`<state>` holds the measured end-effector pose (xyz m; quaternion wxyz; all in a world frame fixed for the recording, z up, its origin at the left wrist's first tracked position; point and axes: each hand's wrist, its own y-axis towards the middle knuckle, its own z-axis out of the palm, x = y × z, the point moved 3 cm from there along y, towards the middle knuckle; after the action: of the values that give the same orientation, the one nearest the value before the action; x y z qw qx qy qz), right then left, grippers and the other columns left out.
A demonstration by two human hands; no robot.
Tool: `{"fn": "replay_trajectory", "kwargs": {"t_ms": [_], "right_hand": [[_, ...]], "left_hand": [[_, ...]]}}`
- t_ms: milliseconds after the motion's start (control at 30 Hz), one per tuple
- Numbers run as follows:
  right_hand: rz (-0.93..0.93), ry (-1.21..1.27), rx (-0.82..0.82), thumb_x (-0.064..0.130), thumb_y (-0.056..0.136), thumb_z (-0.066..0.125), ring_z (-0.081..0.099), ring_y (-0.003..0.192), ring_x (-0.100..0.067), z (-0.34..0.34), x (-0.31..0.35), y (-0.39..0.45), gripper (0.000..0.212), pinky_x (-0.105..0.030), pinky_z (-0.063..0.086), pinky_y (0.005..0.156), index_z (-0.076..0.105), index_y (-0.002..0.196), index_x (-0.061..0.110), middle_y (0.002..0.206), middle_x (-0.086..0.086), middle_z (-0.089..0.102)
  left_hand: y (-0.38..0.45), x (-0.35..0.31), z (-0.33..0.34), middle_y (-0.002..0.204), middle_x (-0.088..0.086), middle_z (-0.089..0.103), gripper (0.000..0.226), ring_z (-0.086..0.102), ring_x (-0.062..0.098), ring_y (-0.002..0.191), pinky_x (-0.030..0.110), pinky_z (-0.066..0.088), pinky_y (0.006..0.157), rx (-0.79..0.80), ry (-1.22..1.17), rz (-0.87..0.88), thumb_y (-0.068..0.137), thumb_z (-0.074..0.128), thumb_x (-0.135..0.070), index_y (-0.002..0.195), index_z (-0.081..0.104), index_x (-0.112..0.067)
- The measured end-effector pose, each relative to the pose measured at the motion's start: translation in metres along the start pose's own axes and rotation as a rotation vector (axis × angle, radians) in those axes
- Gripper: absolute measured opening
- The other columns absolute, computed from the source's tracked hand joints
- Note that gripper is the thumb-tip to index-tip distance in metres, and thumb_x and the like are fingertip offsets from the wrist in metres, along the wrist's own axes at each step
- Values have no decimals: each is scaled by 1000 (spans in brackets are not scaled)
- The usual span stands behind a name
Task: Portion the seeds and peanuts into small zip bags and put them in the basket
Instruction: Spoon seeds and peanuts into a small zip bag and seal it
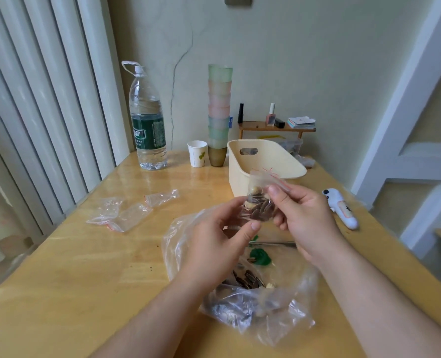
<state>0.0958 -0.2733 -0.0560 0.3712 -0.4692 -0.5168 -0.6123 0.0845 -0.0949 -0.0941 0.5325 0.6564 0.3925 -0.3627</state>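
Note:
A small clear zip bag [259, 202] with a red-lined top, part full of striped seeds and a few peanuts, hangs upright above the table. My left hand [223, 239] holds its lower part from the left. My right hand [303, 215] pinches its upper right edge with the thumb in front. Beneath both hands lies a large clear plastic bag [255, 306] of loose seeds and peanuts. The cream basket [265, 161] stands just behind the small bag. Several empty zip bags [131, 210] lie on the table to the left.
At the back stand a large water bottle [148, 125], a paper cup [197, 153] and a tall stack of pastel cups [219, 109]. A white handheld device [342, 209] lies at the right edge. A small wooden shelf [276, 127] with bottles is behind the basket.

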Motion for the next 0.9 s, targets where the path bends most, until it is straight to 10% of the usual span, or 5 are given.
{"fn": "replay_trajectory", "kwargs": {"t_ms": [500, 900], "right_hand": [[55, -183, -229, 22, 98, 70, 80, 75, -18, -15, 17, 106, 9, -39, 64, 87, 76, 103, 24, 103, 4, 77], [-140, -506, -217, 14, 94, 63, 74, 84, -6, -5, 29, 63, 24, -29, 59, 82, 77, 96, 34, 84, 14, 75]], "left_hand": [[1, 0, 7, 110, -34, 68, 46, 68, -1, 103, 24, 57, 87, 9, 206, 51, 97, 71, -21, 135, 62, -45], [2, 1, 1, 109, -32, 69, 44, 67, -4, 103, 26, 59, 88, -12, 174, 15, 98, 70, -20, 133, 63, -44]]}}
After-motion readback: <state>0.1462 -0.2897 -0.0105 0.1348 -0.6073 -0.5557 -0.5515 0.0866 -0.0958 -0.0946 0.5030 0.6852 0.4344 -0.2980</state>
